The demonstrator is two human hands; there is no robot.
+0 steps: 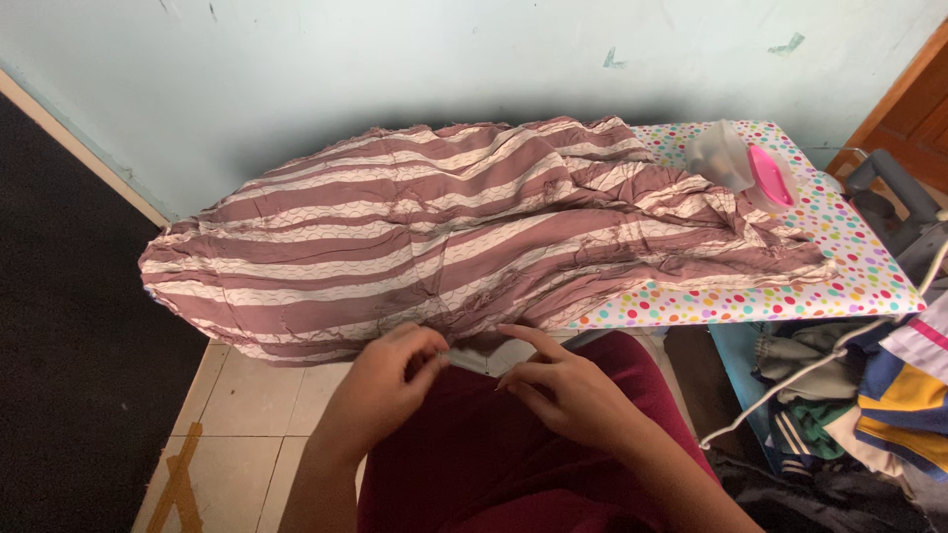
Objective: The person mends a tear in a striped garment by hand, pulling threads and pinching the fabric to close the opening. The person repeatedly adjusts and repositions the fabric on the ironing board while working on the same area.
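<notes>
A person stands at an ironing board (pixel 849 266) with a white cover dotted in many colours. A large striped garment (pixel 444 237), dusty mauve and cream, lies heaped across most of the board, its left end hanging past the narrow tip.

Both hands work at the near edge of the garment, close to the person's dark red clothing. The left hand (pixel 390 380) has its fingers pinched shut on a pale strip of the hem (pixel 474 357). The right hand (pixel 568 390) rests just beside it, index finger stretched out along the same pale edge, thumb and other fingers curled in against the cloth.

At the far right end of the board stands an iron (pixel 746 163), clear with a pink face, touching the garment's bunched end. A white cord (pixel 790 380) trails down past a pile of clothes (pixel 869 395) below the board's right side.
</notes>
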